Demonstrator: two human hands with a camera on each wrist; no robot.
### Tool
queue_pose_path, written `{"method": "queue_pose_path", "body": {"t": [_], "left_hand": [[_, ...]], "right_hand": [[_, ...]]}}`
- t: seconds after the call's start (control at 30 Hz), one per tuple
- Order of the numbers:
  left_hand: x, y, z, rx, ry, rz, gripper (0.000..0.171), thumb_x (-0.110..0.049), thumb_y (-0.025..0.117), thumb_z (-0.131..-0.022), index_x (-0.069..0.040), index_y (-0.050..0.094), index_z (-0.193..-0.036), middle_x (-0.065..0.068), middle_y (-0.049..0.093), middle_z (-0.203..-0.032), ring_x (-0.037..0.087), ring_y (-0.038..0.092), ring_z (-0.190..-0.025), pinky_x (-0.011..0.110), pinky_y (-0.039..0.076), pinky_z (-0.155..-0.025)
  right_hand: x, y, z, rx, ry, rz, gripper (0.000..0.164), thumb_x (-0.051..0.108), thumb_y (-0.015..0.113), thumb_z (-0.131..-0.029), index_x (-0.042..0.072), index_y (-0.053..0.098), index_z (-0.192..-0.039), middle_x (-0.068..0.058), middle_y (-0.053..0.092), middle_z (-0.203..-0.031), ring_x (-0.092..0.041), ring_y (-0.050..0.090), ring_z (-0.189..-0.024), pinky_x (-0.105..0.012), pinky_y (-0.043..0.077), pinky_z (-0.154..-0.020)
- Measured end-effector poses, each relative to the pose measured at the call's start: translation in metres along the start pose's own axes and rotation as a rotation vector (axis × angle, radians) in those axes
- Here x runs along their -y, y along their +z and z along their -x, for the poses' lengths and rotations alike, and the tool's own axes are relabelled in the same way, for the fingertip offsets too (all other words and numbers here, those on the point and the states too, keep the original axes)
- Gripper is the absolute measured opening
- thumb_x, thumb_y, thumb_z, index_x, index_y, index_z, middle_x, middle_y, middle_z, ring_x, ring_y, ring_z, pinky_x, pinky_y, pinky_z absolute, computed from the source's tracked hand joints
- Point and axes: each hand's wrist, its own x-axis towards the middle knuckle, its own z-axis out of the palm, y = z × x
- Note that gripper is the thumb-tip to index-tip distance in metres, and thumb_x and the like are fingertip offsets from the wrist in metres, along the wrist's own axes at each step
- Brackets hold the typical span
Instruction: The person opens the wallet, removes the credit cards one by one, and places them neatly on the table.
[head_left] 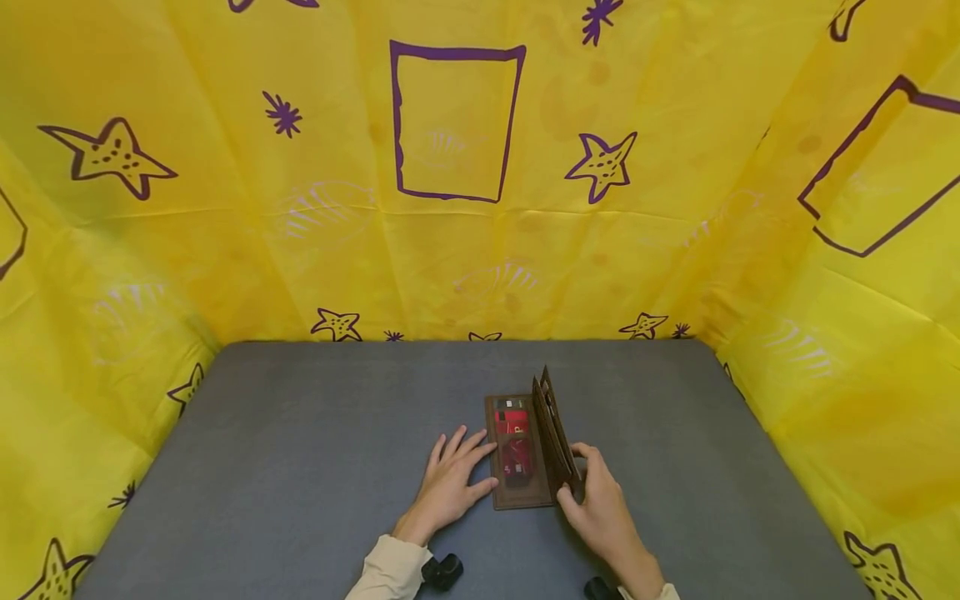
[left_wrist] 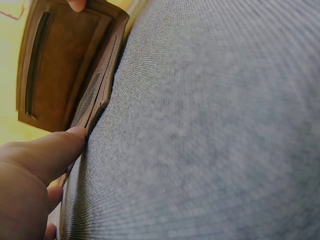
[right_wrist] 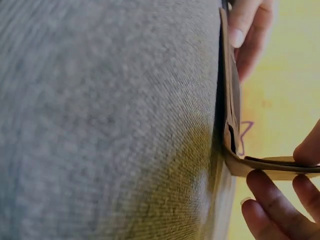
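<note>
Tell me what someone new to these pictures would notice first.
Probably the bright yellow backdrop with its purple star drawings, filling the upper part of the head view. Next, the open brown wallet on the grey table, red cards showing in its flat side. The right hand holds the raised side; the left hand touches the flat side's edge.

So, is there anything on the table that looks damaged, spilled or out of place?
Nothing stands out. The wallet is open on the table, with cards inside; one half stands up, but the right hand holds it.
</note>
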Motion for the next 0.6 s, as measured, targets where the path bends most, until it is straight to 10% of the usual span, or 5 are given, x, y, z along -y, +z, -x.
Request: {"method": "queue_pose_path", "body": {"t": [0.3,0.6], "left_hand": [[-0.001,0.000,-0.001,0.002,-0.010,-0.003,0.053,-0.037,0.071,-0.090,-0.019,0.059,-0.138,0.006,0.049,-0.151,0.037,0.031,-0.148,0.062,0.015,-0.118],[-0.001,0.000,-0.001,0.015,-0.008,-0.008,0.053,-0.037,0.071,-0.090,-0.019,0.058,-0.138,0.005,0.049,-0.151,0.037,0.032,-0.148,0.063,0.017,-0.117]], "right_hand": [[-0.010,-0.008,0.003,-0.013,0.207,-0.267,0.064,-0.014,0.066,-0.078,-0.003,0.040,-0.135,-0.021,0.057,-0.117,0.002,0.056,-0.076,-0.022,0.049,-0.060],[-0.030,-0.021,0.002,0.050,0.229,-0.057,0.062,0.002,0.073,-0.084,-0.005,0.044,-0.138,-0.027,0.053,-0.131,-0.036,0.052,-0.119,-0.036,0.044,-0.094]]}}
